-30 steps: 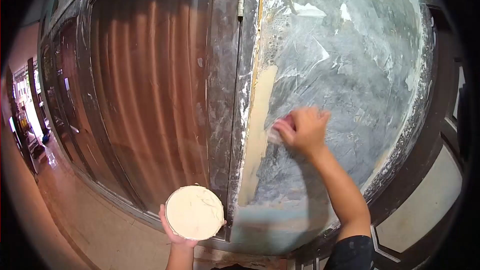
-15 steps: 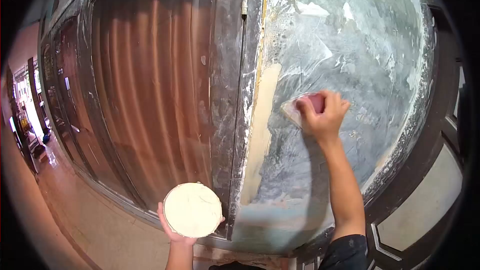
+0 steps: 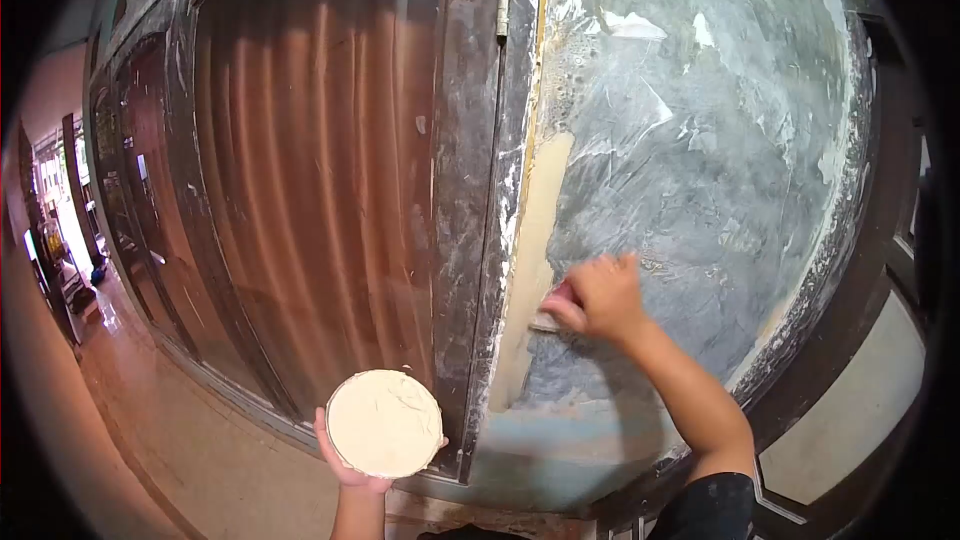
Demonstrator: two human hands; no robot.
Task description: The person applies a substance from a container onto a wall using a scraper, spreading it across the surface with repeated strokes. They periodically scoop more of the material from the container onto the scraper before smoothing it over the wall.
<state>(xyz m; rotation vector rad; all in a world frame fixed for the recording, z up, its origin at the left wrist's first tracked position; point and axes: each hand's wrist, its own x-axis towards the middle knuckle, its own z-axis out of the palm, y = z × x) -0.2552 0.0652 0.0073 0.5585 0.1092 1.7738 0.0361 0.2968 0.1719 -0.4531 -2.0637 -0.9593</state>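
My left hand (image 3: 349, 472) supports a round tub of cream-coloured putty (image 3: 385, 422) from below, its fingers curled around the sides. The putty surface faces up at me and has a few ridges. In my right hand (image 3: 608, 295) is a putty scraper (image 3: 546, 321) with a reddish grip, mostly hidden by the fingers. Its blade lies against the wall, at the right edge of a vertical strip of cream putty (image 3: 541, 205). That strip runs beside the door frame on the grey-green, patchy wall (image 3: 680, 180).
Left of the strip stands a dark wooden door frame (image 3: 470, 140) with a hinge (image 3: 503, 6) and a glass panel showing a brown curtain (image 3: 300, 170). Another dark panelled door (image 3: 850, 400) is at the right. A tiled floor (image 3: 220, 460) extends at the lower left.
My right hand has moved down and left with the scraper, from mid-wall to the putty strip's lower part. My left hand still holds the tub in nearly the same place.
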